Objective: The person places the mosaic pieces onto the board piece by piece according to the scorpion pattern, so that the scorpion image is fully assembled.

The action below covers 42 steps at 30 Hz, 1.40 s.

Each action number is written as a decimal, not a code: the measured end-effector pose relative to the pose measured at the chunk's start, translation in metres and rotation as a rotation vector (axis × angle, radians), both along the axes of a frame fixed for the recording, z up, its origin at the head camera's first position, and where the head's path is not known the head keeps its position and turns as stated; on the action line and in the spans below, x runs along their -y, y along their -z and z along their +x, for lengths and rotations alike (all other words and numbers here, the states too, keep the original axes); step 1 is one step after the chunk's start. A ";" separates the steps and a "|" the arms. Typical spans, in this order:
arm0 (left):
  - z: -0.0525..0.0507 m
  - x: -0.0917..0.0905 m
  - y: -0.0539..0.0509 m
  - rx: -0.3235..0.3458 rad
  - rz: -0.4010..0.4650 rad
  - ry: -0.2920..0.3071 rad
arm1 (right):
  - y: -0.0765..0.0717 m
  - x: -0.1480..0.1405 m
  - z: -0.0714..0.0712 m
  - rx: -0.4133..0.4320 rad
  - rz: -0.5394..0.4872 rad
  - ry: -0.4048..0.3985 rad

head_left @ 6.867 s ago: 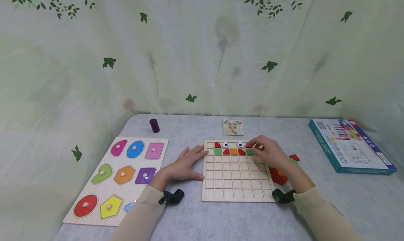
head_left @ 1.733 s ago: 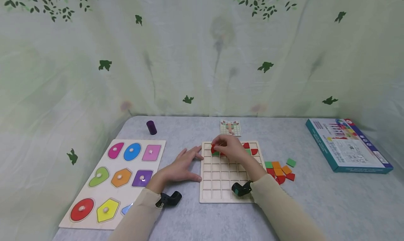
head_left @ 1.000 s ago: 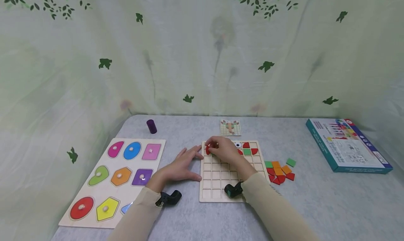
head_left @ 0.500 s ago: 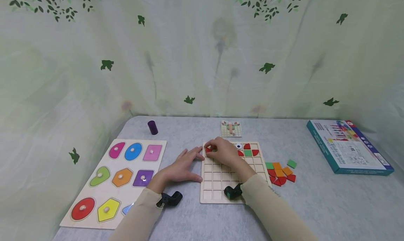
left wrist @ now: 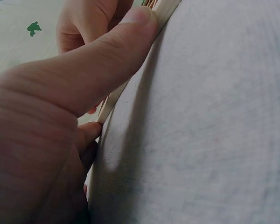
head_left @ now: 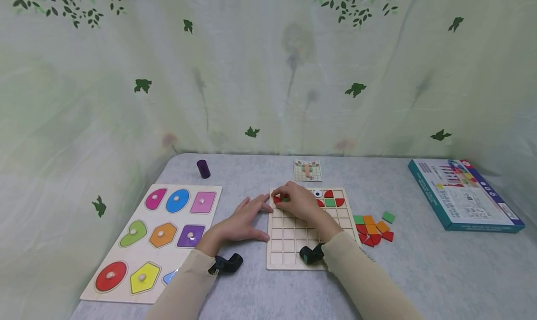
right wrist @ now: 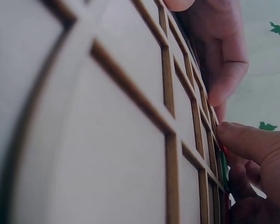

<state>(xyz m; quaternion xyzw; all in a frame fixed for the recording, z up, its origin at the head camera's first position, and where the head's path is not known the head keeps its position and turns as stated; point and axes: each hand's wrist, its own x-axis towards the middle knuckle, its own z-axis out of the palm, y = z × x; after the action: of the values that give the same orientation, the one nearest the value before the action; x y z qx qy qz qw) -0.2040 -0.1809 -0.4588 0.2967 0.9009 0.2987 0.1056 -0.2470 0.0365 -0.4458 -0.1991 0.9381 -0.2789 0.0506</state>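
Note:
A wooden grid board (head_left: 295, 259) lies on the table, with coloured tiles in its two far rows. At its left edge rests my left hand (head_left: 240, 222), fingers spread; in the left wrist view, the thumb (left wrist: 116, 49) presses the board's side. My right hand (head_left: 297, 202) reaches over the board to its far left corner. Thumb and forefinger pinch a red tile (head_left: 276, 200) in the second row, beside a partly covered green tile (head_left: 285, 200). Farther right sit an eye tile (head_left: 318, 194), a green square (head_left: 330, 202) and red quarter-round tiles (head_left: 340, 202). The right hand hides several cells.
Loose red, orange and green tiles (head_left: 371, 229) lie right of the board. A pattern card (head_left: 308, 171) lies behind it. A knobbed shape puzzle (head_left: 155, 259) is at left, a purple cylinder (head_left: 203, 169) at back left, a flat box (head_left: 465, 194) at right.
My right hand has gone from the board's far right corner to its far left one, bringing a red tile. A red tile now sits at the second row's right end. The left hand stays put.

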 end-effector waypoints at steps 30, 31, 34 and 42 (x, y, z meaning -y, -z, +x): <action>0.001 -0.001 0.000 0.007 -0.007 -0.001 | 0.002 -0.003 0.004 0.025 -0.055 0.010; 0.001 -0.001 0.000 0.006 -0.008 -0.001 | 0.003 -0.003 0.004 0.022 -0.056 0.009; 0.001 -0.001 -0.001 0.004 -0.005 -0.001 | 0.003 -0.004 0.004 0.017 -0.078 0.003; 0.002 -0.001 -0.001 0.011 -0.007 -0.007 | 0.005 -0.009 0.004 0.054 -0.161 0.001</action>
<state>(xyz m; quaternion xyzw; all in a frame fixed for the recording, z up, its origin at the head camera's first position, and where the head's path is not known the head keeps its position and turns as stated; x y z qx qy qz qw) -0.2018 -0.1802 -0.4583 0.2913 0.9025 0.2974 0.1104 -0.2433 0.0455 -0.4513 -0.1944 0.9111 -0.3586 0.0595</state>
